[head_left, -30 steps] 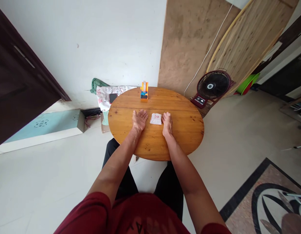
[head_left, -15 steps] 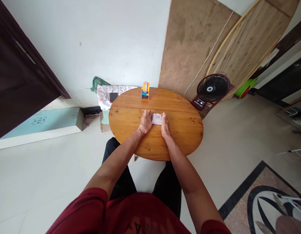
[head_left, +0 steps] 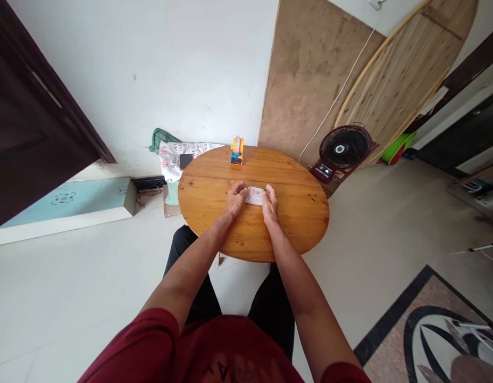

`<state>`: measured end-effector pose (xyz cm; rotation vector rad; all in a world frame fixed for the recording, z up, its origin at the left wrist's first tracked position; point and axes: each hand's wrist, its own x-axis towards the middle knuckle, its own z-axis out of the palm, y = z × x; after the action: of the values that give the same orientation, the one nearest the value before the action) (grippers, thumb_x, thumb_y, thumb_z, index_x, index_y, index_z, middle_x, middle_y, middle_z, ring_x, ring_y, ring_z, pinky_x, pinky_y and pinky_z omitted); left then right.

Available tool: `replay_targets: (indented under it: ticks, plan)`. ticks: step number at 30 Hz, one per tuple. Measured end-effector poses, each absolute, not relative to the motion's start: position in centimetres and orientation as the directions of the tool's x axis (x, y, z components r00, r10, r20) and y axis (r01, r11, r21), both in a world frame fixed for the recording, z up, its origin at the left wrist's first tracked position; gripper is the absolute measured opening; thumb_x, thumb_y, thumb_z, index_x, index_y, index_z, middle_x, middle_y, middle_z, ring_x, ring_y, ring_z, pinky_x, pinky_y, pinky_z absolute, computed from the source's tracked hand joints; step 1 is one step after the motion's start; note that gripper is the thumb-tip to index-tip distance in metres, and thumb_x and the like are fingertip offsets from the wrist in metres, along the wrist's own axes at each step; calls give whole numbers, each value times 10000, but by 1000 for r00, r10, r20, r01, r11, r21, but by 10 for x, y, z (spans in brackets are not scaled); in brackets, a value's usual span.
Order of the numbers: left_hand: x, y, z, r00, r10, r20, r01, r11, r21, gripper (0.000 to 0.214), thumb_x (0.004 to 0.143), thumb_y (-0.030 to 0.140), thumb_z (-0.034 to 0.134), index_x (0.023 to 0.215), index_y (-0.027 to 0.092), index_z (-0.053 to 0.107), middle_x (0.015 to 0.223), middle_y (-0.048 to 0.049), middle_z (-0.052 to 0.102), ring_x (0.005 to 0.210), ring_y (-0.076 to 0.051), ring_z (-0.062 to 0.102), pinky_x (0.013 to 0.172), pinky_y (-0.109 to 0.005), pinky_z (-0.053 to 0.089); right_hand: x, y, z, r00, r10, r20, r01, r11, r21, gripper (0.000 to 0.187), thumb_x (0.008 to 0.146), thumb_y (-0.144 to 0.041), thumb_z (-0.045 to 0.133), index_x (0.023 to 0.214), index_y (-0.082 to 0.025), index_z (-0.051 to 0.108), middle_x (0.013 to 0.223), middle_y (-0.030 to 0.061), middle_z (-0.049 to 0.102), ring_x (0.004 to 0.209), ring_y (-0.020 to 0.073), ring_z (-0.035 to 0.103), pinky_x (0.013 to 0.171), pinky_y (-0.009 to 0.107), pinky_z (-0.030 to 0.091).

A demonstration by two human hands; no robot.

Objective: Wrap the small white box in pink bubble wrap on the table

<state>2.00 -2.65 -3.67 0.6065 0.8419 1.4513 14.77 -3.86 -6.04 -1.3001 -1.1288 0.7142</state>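
A small white packet (head_left: 255, 195) with red print lies near the middle of a round wooden table (head_left: 302, 213). My left hand (head_left: 235, 198) rests on the packet's left edge, fingers curled onto it. From the other side, my right hand (head_left: 269, 204) grips the packet's right edge. Both hands hold the packet against the tabletop. An orange and blue toy-like object (head_left: 236, 151) stands at the table's far edge, apart from both hands.
A dark red floor fan (head_left: 342, 150) stands right of the table, before leaning wooden boards (head_left: 398, 69). A printed sack with a black phone (head_left: 185, 160) lies at the far left. A patterned rug (head_left: 441, 324) covers the floor at lower right.
Both hands moved inward from flat on the table beside the packet and closed on its two side edges. The view shifted slightly.
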Motion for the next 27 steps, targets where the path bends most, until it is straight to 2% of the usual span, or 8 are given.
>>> replay_targets:
  ticks: [5,10,13,17,21,27]
  plan:
    - [22,-27,-42,-59,996,-73,-540,30,841,289,698,73,749,958,190,698,1253,-72,668,1316,-256,513,1146,-394,372,147,-38,-62,337,910,242,203,181,-962,534,843,-530,514,1269,-209,548,1372,103,586,1247,211,563,1085,395,417]
    - [24,-27,-43,-28,998,-53,-491,32,871,339,685,108,783,1000,188,686,1266,-84,658,1287,-274,537,1135,-417,387,145,-39,-56,360,919,162,79,143,-987,462,832,-458,532,1222,-211,555,1348,104,601,1233,201,575,1069,382,439]
    - [25,-26,-43,-22,999,-49,-473,33,881,355,688,129,792,1020,177,675,1234,-102,670,1259,-278,559,1126,-424,394,149,-37,-48,346,929,129,74,110,-991,439,801,-434,565,1175,-204,573,1299,111,632,1201,219,596,1024,383,475]
    - [26,-24,-46,-23,999,-44,-460,29,888,359,685,155,800,1019,182,671,1196,-99,681,1223,-272,581,1115,-426,397,156,-24,-32,282,956,73,118,41,-992,382,712,-439,653,1010,-201,642,1109,88,710,1047,244,663,902,375,535]
    - [26,-23,-49,-18,999,-29,-444,18,896,345,683,157,798,1001,190,669,1101,-85,704,1151,-258,615,1091,-432,411,156,0,-19,255,966,44,187,-4,-982,328,633,-410,717,882,-202,661,945,55,728,919,232,676,837,365,537]
    - [24,-24,-48,9,1000,-22,-424,24,905,281,689,194,798,943,211,680,913,-45,716,1030,-246,649,1008,-420,475,153,20,-18,208,977,38,257,-17,-966,158,604,-323,695,694,-195,674,710,14,697,740,206,649,741,350,526]
